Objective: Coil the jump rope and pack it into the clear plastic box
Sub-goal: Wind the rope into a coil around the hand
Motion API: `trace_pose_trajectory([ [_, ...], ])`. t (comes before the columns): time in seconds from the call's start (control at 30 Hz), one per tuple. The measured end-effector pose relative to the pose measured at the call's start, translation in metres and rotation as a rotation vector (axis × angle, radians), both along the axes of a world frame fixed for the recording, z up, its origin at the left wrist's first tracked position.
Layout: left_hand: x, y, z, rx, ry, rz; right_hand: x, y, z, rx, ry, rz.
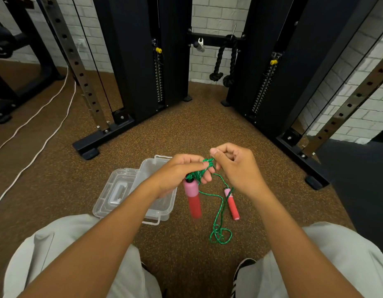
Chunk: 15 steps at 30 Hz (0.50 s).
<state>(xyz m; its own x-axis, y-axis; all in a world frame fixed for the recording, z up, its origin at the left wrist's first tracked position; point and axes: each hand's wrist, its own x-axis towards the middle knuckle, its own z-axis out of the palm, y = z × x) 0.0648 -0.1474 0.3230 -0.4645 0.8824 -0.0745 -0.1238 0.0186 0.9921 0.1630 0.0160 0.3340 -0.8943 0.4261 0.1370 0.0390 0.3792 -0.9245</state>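
Note:
The green jump rope [217, 214] has two pink-and-red handles. My left hand [182, 171] grips a bundle of coiled green cord, and one handle [193, 197] hangs down from it. My right hand [235, 166] pinches the cord just right of that bundle. From there the cord drops to the floor and ends in a loose tangle [220, 234]. The second handle [232, 203] lies on the floor under my right wrist. The clear plastic box [164, 208] stands open on the floor below my left forearm, which hides part of it.
The box's clear lid [113, 190] lies against the box's left side. Black gym machine frames [126, 82] stand ahead on both sides, their feet on the brown floor. A white cable [36, 134] runs along the left. My knees and a shoe [243, 269] are at the bottom.

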Motion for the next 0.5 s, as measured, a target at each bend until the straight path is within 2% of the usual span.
trace_pose_trajectory([
  [0.07, 0.001, -0.001, 0.002, 0.069, -0.105, 0.028, -0.002, -0.002, -0.006, -0.022, 0.008, -0.014],
  [0.27, -0.004, -0.002, 0.011, 0.247, -0.537, 0.1, -0.005, -0.005, -0.019, 0.119, 0.049, -0.073],
  [0.4, -0.006, -0.001, 0.01, 0.316, -0.584, 0.2, -0.006, -0.007, -0.025, 0.151, 0.067, -0.085],
  [0.5, -0.007, -0.003, 0.011, 0.265, -0.526, 0.211, -0.006, -0.013, -0.028, 0.235, -0.035, -0.007],
])
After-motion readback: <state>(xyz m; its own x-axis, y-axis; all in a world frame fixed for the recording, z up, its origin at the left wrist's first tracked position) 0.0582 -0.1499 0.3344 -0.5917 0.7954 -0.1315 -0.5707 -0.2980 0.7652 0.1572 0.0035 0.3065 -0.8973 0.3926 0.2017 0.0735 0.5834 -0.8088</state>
